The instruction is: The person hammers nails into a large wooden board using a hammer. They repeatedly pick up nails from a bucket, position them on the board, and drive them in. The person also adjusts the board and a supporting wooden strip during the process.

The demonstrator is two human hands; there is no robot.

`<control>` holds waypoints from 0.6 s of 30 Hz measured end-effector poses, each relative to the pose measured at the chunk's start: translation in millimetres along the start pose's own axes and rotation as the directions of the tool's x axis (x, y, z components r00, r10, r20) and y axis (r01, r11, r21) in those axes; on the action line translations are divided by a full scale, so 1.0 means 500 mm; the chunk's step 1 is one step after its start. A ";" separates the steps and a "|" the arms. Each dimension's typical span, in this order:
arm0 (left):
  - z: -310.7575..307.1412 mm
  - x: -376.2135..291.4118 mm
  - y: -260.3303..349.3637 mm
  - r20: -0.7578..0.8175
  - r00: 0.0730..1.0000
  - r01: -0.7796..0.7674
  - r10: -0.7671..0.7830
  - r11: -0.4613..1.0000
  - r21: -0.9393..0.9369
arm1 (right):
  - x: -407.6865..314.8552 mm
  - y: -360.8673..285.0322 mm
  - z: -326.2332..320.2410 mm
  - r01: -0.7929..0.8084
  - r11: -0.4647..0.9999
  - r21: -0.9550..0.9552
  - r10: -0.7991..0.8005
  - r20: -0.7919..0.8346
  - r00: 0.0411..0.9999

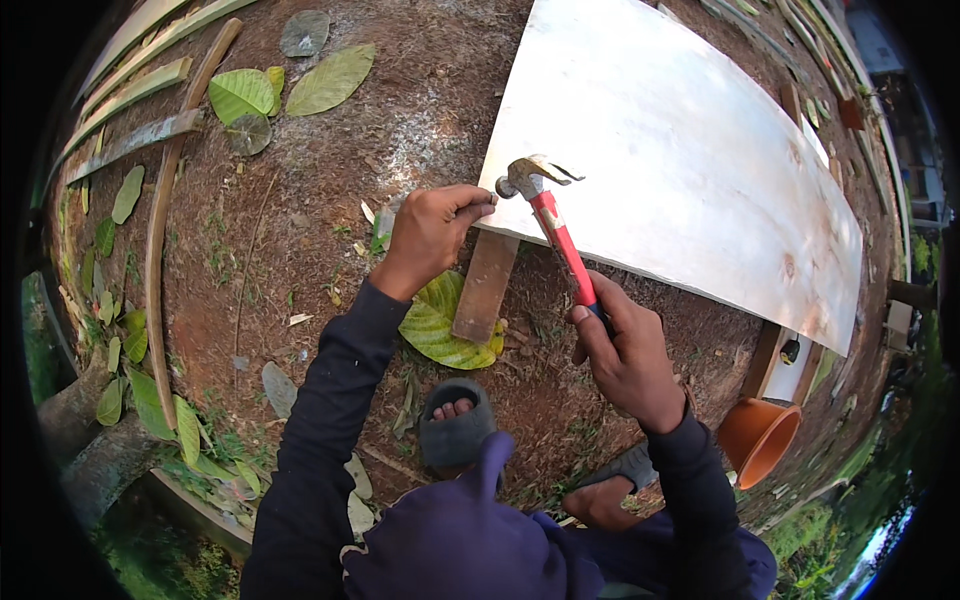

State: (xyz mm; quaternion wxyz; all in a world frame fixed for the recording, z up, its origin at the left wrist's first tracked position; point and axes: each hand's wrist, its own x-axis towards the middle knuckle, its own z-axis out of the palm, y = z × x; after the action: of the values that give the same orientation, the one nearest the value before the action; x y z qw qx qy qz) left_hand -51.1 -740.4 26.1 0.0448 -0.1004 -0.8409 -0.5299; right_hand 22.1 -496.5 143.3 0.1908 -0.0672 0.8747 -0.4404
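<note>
A red-handled claw hammer is gripped near the end of its handle by my right hand. The hammer's claw points right, and its striking face is turned left, close to the fingertips of my left hand. Those fingertips pinch a small metal nail, mostly hidden, at the near left corner of a pale plywood sheet. From under that corner a brown wooden board juts out toward me.
An orange bucket lies tipped at the right, near wooden framing under the sheet. Long wooden strips lie at the left. Large leaves are scattered over bare soil. My sandalled foot is close to the board.
</note>
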 end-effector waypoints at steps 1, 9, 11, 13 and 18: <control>-0.006 0.001 0.012 0.021 0.999 0.032 -0.032 0.999 0.018 | 0.000 -0.003 0.005 0.041 0.999 -0.028 -0.041 -0.011 0.999; 0.003 -0.005 0.012 -0.028 0.998 -0.056 0.057 0.996 0.064 | -0.001 -0.002 0.015 0.213 0.944 -0.252 -0.229 -0.037 0.973; 0.004 -0.005 0.016 -0.017 0.998 -0.061 0.063 0.993 0.102 | -0.004 0.004 0.015 0.221 0.934 -0.282 -0.241 -0.037 0.970; 0.005 -0.008 0.010 -0.037 0.998 -0.057 0.060 0.996 0.061 | -0.003 0.004 0.015 0.235 0.925 -0.297 -0.258 -0.039 0.965; 0.022 -0.014 -0.014 -0.121 0.988 -0.098 0.100 0.995 0.018 | 0.001 -0.014 0.006 0.268 0.910 -0.316 -0.299 -0.055 0.953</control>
State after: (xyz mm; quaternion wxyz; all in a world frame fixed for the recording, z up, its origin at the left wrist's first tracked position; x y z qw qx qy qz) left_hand -45.1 -734.1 14.0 0.1229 -0.1093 -0.8336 -0.5273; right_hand 22.6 -502.8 147.2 0.0671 -0.1996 0.9215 -0.3262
